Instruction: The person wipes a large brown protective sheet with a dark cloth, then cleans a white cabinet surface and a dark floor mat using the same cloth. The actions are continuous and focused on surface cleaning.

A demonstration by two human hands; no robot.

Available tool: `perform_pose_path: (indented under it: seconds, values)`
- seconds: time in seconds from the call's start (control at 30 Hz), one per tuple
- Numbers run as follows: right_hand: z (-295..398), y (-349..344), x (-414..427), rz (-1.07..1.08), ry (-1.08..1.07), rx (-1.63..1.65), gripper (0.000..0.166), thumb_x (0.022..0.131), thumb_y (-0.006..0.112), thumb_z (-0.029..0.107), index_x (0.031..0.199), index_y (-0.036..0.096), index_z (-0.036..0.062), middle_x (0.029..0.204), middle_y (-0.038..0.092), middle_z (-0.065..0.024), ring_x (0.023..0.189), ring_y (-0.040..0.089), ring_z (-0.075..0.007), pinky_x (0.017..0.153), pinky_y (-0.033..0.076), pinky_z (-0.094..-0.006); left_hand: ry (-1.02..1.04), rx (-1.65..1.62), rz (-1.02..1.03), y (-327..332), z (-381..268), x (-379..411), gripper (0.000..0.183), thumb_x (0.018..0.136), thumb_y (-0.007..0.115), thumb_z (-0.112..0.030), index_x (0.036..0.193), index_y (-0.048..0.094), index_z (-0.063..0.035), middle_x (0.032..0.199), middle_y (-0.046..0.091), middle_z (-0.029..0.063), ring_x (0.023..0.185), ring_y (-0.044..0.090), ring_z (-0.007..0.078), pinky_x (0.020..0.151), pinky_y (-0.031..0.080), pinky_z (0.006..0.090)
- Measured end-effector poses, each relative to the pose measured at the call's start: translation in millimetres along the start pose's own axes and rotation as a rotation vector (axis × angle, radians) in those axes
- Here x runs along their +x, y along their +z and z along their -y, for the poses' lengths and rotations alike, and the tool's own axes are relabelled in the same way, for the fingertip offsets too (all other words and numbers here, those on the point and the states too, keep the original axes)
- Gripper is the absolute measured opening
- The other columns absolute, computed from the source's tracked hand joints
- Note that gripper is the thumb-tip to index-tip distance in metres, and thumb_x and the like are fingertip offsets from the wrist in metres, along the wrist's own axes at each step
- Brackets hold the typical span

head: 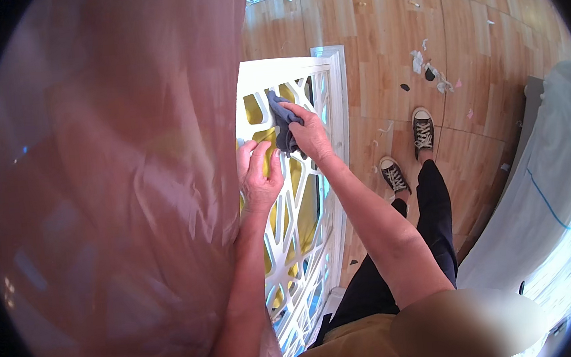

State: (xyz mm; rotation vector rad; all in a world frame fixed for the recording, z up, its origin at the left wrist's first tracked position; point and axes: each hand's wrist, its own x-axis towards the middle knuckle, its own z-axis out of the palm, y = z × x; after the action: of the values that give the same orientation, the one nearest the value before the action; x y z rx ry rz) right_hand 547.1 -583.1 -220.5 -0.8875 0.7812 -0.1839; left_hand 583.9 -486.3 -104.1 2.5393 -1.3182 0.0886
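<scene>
A dark grey-blue cloth is bunched in my right hand, pressed against a white openwork lattice panel. Yellow material shows through the panel's irregular openings. To the left of the cloth, my left hand rests at the lattice with its fingers apart and bent, holding nothing that I can see. Part of that hand's outer edge lies beside a hanging sheet of translucent pinkish plastic, which hides the left portion of the panel.
A white frame borders the panel. Scraps of paper and dark bits litter the wood-patterned floor. My feet in dark sneakers stand right of the panel. Whitish sheeting covers something at the right.
</scene>
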Motion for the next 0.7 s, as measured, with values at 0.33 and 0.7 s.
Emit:
perform_pose_path:
  seconds: [0.33, 0.7]
  values:
    - [-18.4, -2.0, 45.1, -0.301, 0.173, 0.152, 0.050, 0.082, 0.047, 0.000, 0.130, 0.060, 0.0003, 0.108, 0.067, -0.0176, 0.096, 0.063, -0.0243, 0.088, 0.049, -0.0335, -0.012, -0.039, 0.001, -0.5, -0.2, 0.3, 0.021, 0.080, 0.076, -0.009, 0.099, 0.068, -0.0067, 0.099, 0.060, 0.0100, 0.090, 0.058, 0.0297, 0.081, 0.042, 0.0403]
    - [-58.0, 1.3, -6.0, 0.115, 0.096, -0.208, 0.053, 0.079, 0.047, -0.001, 0.131, 0.059, 0.0068, 0.103, 0.069, -0.0208, 0.096, 0.066, -0.0344, 0.091, 0.050, -0.0374, -0.072, -0.081, 0.005, -0.5, -5.4, 0.7, 0.021, 0.079, 0.077, -0.007, 0.098, 0.068, -0.0055, 0.097, 0.059, 0.0098, 0.089, 0.059, 0.0287, 0.079, 0.046, 0.0382]
